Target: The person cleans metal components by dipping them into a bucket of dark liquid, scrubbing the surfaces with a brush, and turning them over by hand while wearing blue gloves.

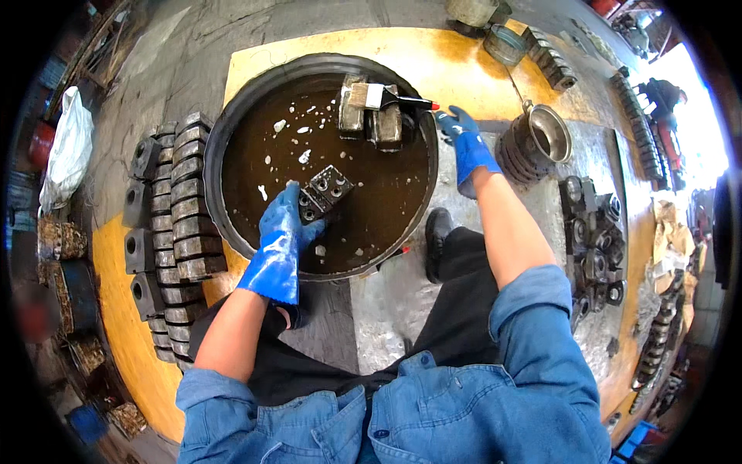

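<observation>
My left hand (pixel 282 228), in a blue rubber glove, grips a dark metal block (pixel 331 185) with round holes, held over the dark liquid in a round black tub (pixel 214 182). A paintbrush (pixel 377 97) with pale bristles and a black, red-tipped handle lies across metal blocks (pixel 386 133) at the tub's far right. Its handle reaches over the rim. My right hand (pixel 466 147), gloved the same way, is just beside the red tip with its fingers apart. Whether a fingertip touches the handle is hard to make out.
Rows of metal blocks (pixel 193 201) stand left of the tub. To the right are a metal pot (pixel 533 143) and a cluster of dark metal parts (pixel 591 240). A white bag (pixel 68 151) sits far left. Another person (pixel 663 100) is at the far right.
</observation>
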